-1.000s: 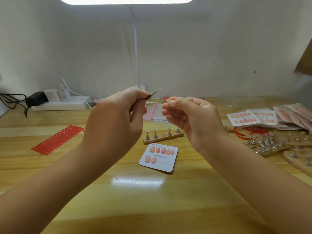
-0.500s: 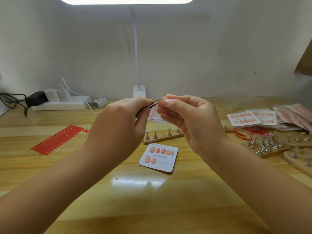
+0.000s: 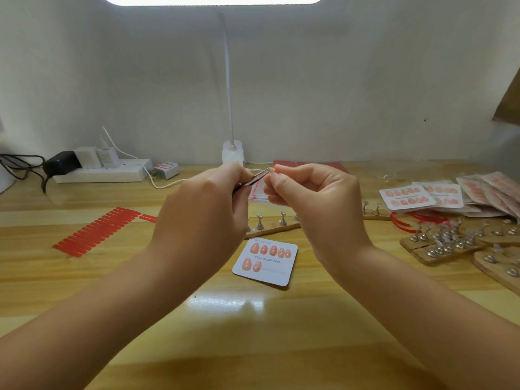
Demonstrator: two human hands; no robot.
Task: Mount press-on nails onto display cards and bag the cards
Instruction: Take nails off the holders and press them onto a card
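Above the table's middle, my left hand [image 3: 205,218] grips metal tweezers [image 3: 257,177] whose tips point right. My right hand [image 3: 312,198] pinches a small press-on nail [image 3: 275,170] right at the tweezer tips; the nail is mostly hidden by my fingertips. Below them lies a white display card [image 3: 274,270] printed "Handmade Nail", with several orange nails stuck on it. Behind the card, a wooden strip with metal nail stands [image 3: 274,222] is partly hidden by my hands.
Red adhesive strips [image 3: 95,232] lie at the left. A power strip [image 3: 101,173] with chargers and a lamp base [image 3: 232,153] stand at the back. At the right are finished cards [image 3: 406,197], bagged cards [image 3: 495,192] and more wooden stand boards [image 3: 450,246].
Both hands have come together and lowered a little. The tweezer tips now meet my right fingertips, which were apart from them a second ago.
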